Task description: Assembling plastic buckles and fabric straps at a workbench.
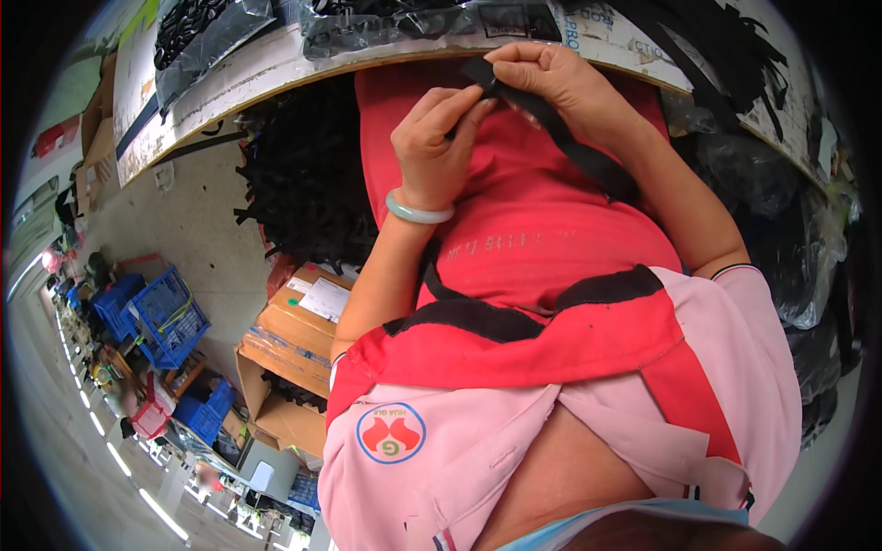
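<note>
A black webbing strap [588, 163] is held up in front of the red apron, just short of the table edge. My right hand [568, 92] is closed round it near its upper end, thumb pressed on top. From there the strap hangs down along my right forearm, its lower end resting on the apron. My left hand [434, 142], with a pale green bangle at its wrist, pinches at the same upper end. The fingertips of both hands nearly meet there. A small dark piece seems to be between them, too small to make out.
On the white table [266, 69] ahead lie plastic bags of black parts [197, 37] and, at right, a bundle of black straps [726, 46]. A heap of black straps [303, 174] hangs below left. Open cardboard box [303, 317] and blue crates [170, 317] stand at left.
</note>
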`<state>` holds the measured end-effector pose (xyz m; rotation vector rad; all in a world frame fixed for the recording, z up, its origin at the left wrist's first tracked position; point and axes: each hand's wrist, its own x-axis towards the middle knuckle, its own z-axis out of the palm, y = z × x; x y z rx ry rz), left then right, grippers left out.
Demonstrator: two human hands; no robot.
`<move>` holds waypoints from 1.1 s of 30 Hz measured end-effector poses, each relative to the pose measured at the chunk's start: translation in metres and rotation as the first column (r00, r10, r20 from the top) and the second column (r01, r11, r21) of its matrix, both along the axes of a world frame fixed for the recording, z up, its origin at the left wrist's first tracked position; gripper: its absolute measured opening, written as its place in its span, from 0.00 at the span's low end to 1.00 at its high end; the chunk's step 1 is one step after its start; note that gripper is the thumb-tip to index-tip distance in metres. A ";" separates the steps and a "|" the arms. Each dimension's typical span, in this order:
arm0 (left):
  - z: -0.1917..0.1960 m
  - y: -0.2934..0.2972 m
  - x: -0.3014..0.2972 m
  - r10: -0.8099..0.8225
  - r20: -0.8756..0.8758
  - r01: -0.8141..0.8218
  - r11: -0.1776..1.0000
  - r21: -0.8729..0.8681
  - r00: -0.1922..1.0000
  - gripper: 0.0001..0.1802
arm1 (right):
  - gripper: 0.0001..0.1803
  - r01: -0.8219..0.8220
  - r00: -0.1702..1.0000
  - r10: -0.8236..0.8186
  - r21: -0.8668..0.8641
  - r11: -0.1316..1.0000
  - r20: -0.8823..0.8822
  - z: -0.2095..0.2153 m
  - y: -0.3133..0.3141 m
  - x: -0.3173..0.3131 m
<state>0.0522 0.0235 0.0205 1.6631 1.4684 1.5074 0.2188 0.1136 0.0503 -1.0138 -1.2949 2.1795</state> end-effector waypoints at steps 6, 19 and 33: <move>-0.004 0.004 -0.001 0.297 0.912 0.475 0.782 -0.403 0.284 0.08 | 0.10 0.075 0.997 -0.064 0.306 0.949 -0.048 -0.020 -0.006 -0.004; 0.005 0.005 0.007 0.227 0.680 0.094 0.911 -0.400 0.698 0.09 | 0.15 -0.031 0.976 -0.036 0.303 0.953 0.214 0.019 -0.017 0.004; 0.024 -0.014 -0.017 0.114 0.622 0.267 0.833 -0.484 0.775 0.06 | 0.11 -0.123 0.991 0.124 -0.033 0.992 0.056 -0.006 -0.008 -0.009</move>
